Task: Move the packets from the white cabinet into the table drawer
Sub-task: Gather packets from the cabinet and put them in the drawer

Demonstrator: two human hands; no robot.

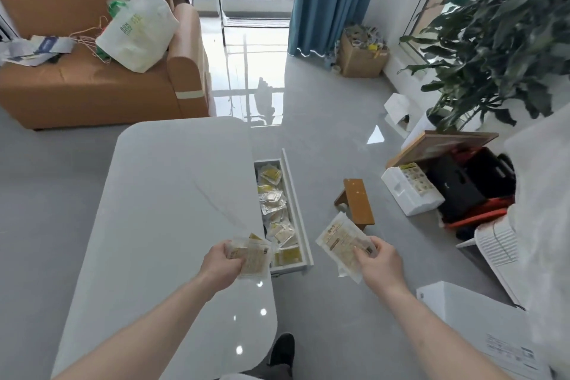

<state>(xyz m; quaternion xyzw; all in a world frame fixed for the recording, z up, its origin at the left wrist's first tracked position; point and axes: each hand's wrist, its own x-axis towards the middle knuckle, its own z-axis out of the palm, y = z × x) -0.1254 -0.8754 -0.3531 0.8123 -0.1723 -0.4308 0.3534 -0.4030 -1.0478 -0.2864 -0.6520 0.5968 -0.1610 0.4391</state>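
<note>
The left hand (222, 262) grips a small stack of packets (251, 257), fingers curled round its near end; the stack hangs over the table edge, just beside the near end of the open drawer (293, 191). The right hand (377, 261) pinches a larger packet (340, 244) by one corner, out over the floor and apart from the drawer. The drawer extends from the side of the white table (172, 194) and already contains many loose packets along its full length.

Risk 1: the larger packet is held by a corner only. A slack pinch or a quick swing toward the drawer may let it slip to the floor.

Risk 2: the stack in the left hand is several thin packets pressed together. If the grip loosens before the stack is over the opening, individual packets may slide out and land on the tabletop or fall between table and drawer.

Risk 3: the drawer is narrow and appears nearly full. Packets laid on top may stand proud and jam when it is closed.

A small wooden stool (357, 203) stands on the floor near the drawer front, and a dark shoe (282, 348) shows below the table edge; a step sideways may strike the stool.
</note>
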